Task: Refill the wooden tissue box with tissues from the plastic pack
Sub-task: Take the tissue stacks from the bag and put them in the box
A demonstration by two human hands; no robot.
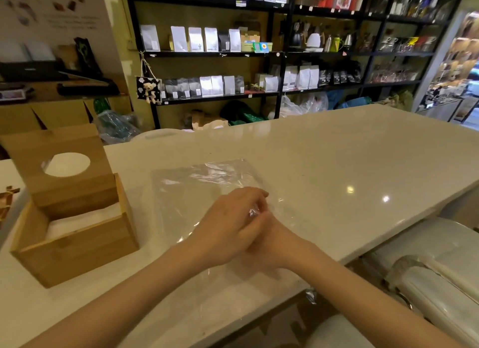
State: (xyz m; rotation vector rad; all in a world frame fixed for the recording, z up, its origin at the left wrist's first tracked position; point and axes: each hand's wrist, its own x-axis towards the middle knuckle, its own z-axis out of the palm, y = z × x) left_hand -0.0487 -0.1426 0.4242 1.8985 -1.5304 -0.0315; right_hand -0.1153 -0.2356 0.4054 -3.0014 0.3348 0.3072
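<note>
The wooden tissue box [77,246] stands open at the left of the counter, with white tissues [83,218] lying inside it. Its lid [59,166], with an oval hole, leans upright at the box's back. A clear, flat plastic pack [207,181] is spread on the counter in the middle. My left hand [228,226] rests on top of the plastic, fingers curled over a crinkled bit of it. My right hand [267,233] lies mostly under the left one and also pinches the plastic; its fingers are hidden.
The white counter [337,161] runs far to the right and back. Its near edge drops off by white bins [427,264] at the lower right. Dark shelves [220,54] with bags and kettles line the back wall.
</note>
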